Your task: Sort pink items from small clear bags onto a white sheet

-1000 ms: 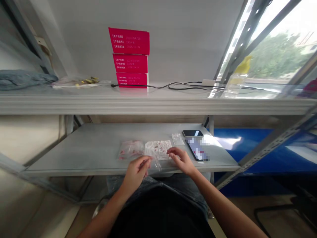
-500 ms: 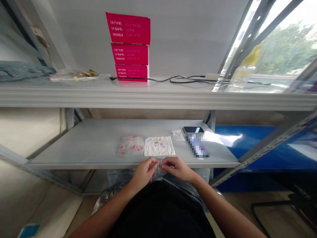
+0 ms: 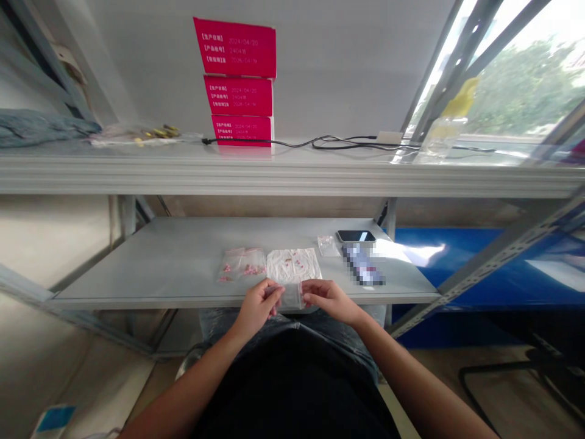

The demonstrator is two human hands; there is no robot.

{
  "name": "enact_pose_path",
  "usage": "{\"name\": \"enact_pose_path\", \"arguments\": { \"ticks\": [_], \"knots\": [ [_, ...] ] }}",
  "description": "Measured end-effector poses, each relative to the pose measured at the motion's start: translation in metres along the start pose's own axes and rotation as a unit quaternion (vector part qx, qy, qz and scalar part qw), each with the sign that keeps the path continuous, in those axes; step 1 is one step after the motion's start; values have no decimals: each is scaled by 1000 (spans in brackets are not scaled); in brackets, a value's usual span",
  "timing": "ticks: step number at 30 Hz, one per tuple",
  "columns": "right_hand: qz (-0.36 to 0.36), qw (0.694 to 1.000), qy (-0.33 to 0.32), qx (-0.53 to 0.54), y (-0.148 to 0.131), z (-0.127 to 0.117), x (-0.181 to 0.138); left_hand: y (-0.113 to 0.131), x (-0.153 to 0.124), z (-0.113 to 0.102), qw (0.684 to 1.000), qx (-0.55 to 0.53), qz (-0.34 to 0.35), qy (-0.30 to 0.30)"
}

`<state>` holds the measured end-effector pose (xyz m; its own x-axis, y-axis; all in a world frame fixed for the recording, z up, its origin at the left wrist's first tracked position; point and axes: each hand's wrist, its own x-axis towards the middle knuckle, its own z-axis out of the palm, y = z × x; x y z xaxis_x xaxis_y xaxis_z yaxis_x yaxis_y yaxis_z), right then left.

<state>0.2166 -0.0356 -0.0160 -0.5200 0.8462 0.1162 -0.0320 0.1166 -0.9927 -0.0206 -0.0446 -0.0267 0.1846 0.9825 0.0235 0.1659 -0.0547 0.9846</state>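
My left hand [image 3: 256, 303] and my right hand [image 3: 329, 298] pinch the two sides of a small clear plastic bag [image 3: 290, 295] at the front edge of the grey shelf [image 3: 183, 262]. Just behind the bag lies a white paper sheet [image 3: 293, 264] with a few small pink pieces on it. To its left sits a clear bag of pink pieces [image 3: 241, 265]. Another small empty clear bag [image 3: 328, 245] lies to the right of the sheet.
Two phones [image 3: 356, 236] lie at the shelf's right end. On the upper shelf [image 3: 292, 172] stand three stacked pink boxes [image 3: 238, 91], a black cable [image 3: 329, 144], a plastic bottle [image 3: 445, 131] and a bag of yellow bits [image 3: 141, 134]. A blue surface [image 3: 479, 262] lies right.
My hands came off the paper sheet, drew back to the shelf's front edge and both took hold of the small clear bag, then lifted it slightly toward the sheet.
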Motion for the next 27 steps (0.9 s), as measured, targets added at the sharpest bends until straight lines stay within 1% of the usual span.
{"name": "enact_pose_path", "arguments": {
  "ticks": [3, 5, 8, 12, 17, 24, 27],
  "knots": [
    [-8, 998, 3, -59, -3, 3, 0, -2, -1, 2, 1000, 8, 11, -13],
    [-9, 998, 7, -67, -3, 1, 1, -3, -1, 3, 1000, -6, 19, -19],
    [0, 999, 19, -33, 3, -5, 3, -3, 1, 3, 998, -63, 19, -18],
    [15, 999, 39, 23, 10, -11, 4, 1, 3, 3, 992, -117, 45, -6],
    [9, 999, 46, 26, 11, -11, 3, 5, 1, 3, 994, -96, 46, 7],
    [4, 999, 32, 43, 11, -13, 2, 4, 0, 4, 994, -81, 75, -7],
    [11, 999, 27, 40, 13, -14, 2, 2, 1, 4, 994, -71, 81, -3]
  ]
}}
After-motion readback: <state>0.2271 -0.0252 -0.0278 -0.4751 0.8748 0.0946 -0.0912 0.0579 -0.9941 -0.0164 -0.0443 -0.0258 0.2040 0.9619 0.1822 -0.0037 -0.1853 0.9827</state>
